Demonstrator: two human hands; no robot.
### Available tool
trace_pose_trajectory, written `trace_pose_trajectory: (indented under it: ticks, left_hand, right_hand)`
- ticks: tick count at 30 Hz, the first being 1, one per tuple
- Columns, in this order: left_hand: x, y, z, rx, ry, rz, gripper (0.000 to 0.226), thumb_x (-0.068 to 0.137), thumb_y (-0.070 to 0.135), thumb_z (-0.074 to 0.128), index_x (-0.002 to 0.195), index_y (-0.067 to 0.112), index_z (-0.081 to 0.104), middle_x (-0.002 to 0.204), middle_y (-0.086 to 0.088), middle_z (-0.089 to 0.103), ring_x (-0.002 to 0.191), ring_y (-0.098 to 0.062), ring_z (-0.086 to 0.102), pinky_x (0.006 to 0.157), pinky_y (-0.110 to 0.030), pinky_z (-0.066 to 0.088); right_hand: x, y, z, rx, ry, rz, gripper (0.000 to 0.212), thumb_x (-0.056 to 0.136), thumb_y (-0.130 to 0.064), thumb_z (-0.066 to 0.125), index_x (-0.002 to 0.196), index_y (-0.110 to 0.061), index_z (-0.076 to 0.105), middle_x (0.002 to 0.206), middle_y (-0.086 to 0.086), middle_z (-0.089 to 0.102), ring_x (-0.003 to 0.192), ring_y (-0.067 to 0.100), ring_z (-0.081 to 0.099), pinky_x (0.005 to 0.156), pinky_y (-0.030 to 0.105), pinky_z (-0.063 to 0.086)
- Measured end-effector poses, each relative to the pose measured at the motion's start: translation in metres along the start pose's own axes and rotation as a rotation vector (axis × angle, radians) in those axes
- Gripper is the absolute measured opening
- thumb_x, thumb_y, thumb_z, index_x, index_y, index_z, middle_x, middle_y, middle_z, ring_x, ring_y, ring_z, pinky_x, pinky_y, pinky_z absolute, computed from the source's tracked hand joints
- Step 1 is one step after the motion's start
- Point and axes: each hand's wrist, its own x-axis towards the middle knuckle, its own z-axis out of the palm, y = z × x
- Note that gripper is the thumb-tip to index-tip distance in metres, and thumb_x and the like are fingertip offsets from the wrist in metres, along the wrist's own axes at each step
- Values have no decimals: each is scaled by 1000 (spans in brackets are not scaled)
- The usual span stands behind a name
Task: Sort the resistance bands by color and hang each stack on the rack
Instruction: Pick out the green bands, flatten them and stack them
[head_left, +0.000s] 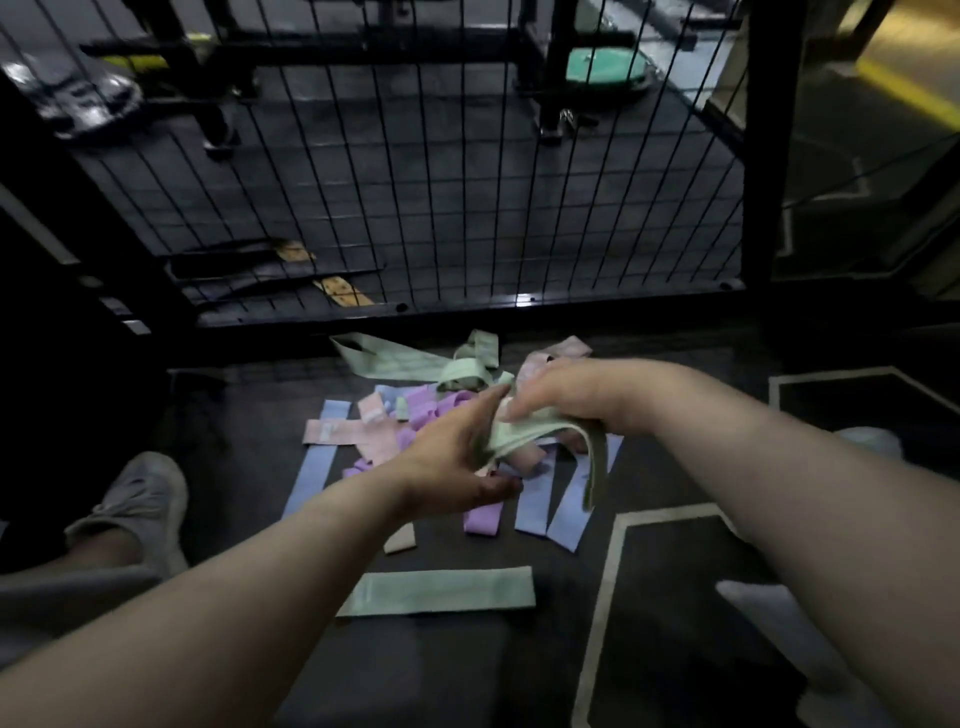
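Observation:
A loose pile of resistance bands (395, 415) in pink, purple, blue and pale green lies on the dark floor. Above it my right hand (566, 395) grips a bundle of green bands (550, 436) that droops down to its right. My left hand (457, 457) reaches in from the left with straight fingers that touch the bundle's left end. One green band (441, 592) lies flat by itself nearer to me. More green bands (400, 361) lie at the far side of the pile.
A black wire-grid rack panel (441, 182) stands upright just beyond the pile, with a thick black post (769, 140) at its right. My shoe (140, 499) rests on the floor at left. Pale floor lines (608, 571) run at the right.

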Motion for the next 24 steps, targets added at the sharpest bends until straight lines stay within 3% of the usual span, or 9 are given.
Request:
trace_pose_trajectory:
  ticks: [2,4,7,10,12,15,17,21,24]
  left_hand:
    - [-22,13,-3,-87,46,-15,69,89,9,70,145,32,38,120,14,55,112,1,57,89,-13,45]
    - [-44,23,-5,-290,48,-53,46,93,-6,54,128,24,49,101,-5,65,83,-8,65,71,-22,55]
    - [-73,23,-8,-543,-116,-133,34,97,-7,41,111,15,63,94,-24,68,76,-29,66,65,-40,56]
    - [-97,17,-13,-656,-328,-276,24,93,1,44,109,1,62,96,-27,69,59,-31,62,61,-36,53]
    - [-109,16,-14,-693,-419,-340,25,89,7,48,109,2,63,97,-28,68,52,-27,58,53,-31,52]
    - [-123,16,-13,-700,-480,-389,25,91,16,52,111,10,67,99,-25,70,49,-25,58,50,-27,48]
    - [-128,17,-13,-713,-508,-385,29,91,18,53,115,14,69,98,-26,70,53,-26,61,55,-30,48]
    - [-132,18,-14,-771,-573,-439,32,93,16,52,120,11,66,104,-27,69,69,-32,70,66,-36,54]
    - [-133,10,-17,-790,-582,-415,30,97,10,51,125,2,59,116,-31,66,81,-36,72,77,-43,53]
  right_hand:
    - [-28,-17,8,26,-152,-22,22,88,-36,74,87,-15,75,82,7,69,76,23,63,72,35,51]
    - [-51,-20,15,86,-270,-28,24,92,-38,70,94,-15,75,90,13,69,85,30,61,77,39,51]
    - [-78,-9,17,292,-360,-56,40,92,-38,71,122,-12,68,108,23,57,98,36,49,93,45,45]
    - [-103,4,15,640,-318,-117,34,96,-25,62,125,-8,66,95,14,58,70,20,58,56,25,54]
    - [-109,15,17,794,-280,-186,30,95,-19,65,122,-7,66,98,11,55,70,11,58,53,21,55]
    - [-106,33,24,923,-283,-273,30,94,-14,65,122,-3,61,105,15,58,91,21,66,76,33,60]
    - [-106,41,29,960,-294,-306,34,92,-7,63,125,-3,54,108,18,64,99,24,66,80,34,59]
    - [-100,41,37,804,-20,-223,18,98,-15,59,111,-3,61,88,10,67,74,14,65,55,21,53]
    - [-92,45,38,718,168,-194,9,103,-26,56,104,-17,55,64,-1,47,51,9,44,44,19,34]
